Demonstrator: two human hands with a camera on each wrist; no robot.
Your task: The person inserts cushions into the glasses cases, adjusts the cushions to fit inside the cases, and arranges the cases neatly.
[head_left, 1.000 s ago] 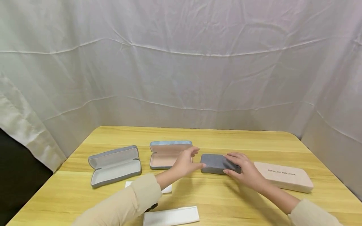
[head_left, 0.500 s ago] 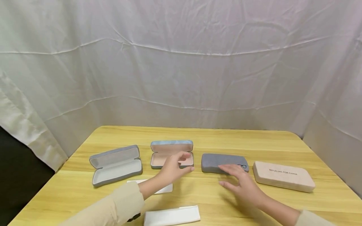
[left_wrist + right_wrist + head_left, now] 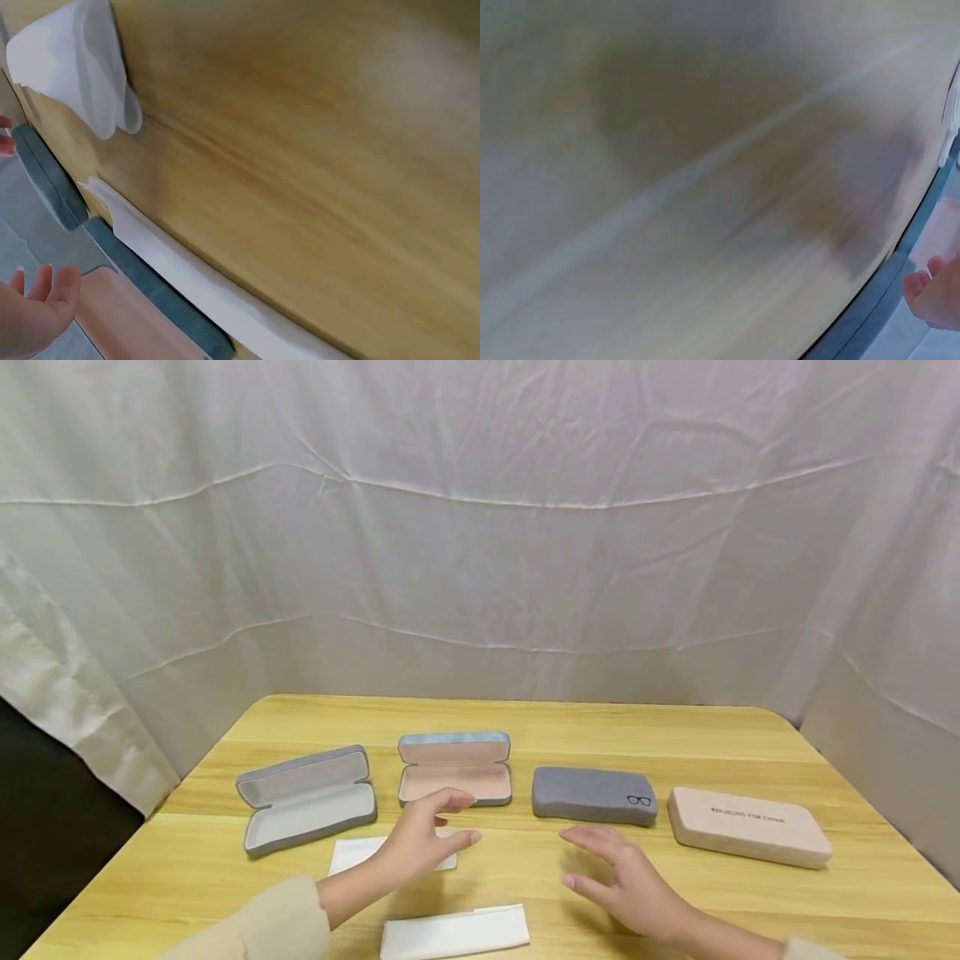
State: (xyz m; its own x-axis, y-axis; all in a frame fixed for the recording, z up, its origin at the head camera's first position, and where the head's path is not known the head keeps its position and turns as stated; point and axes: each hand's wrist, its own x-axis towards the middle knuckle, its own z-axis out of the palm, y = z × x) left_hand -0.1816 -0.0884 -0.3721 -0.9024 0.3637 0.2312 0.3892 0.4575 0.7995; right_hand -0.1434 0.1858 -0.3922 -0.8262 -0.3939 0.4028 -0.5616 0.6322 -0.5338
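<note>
My left hand (image 3: pixel 420 839) hovers with loosely bent fingers in front of an open blue glasses case (image 3: pixel 454 781) with pink lining, holding nothing. Partly hidden under that forearm lies a white cloth (image 3: pixel 351 853). The right hand (image 3: pixel 624 887) is held over the table, fingers relaxed and nothing in them. Just beyond it lies a closed blue-grey glasses case (image 3: pixel 585 795) with a small spectacles print. In the left wrist view, the left hand (image 3: pixel 34 315) shows fingertips near the pink lining. Only part of the right hand (image 3: pixel 936 300) enters the right wrist view.
An open grey glasses case (image 3: pixel 311 806) stands at the left. A closed beige glasses case (image 3: pixel 750 828) with printed lettering lies at the right. Another folded white cloth (image 3: pixel 455 933) is near the front of the wooden table (image 3: pixel 637 727). A pale curtain (image 3: pixel 480 568) hangs behind.
The right hand has let go of the closed blue-grey case and drawn back toward the front. My left hand has moved left and nearer the body. The cases stay in place.
</note>
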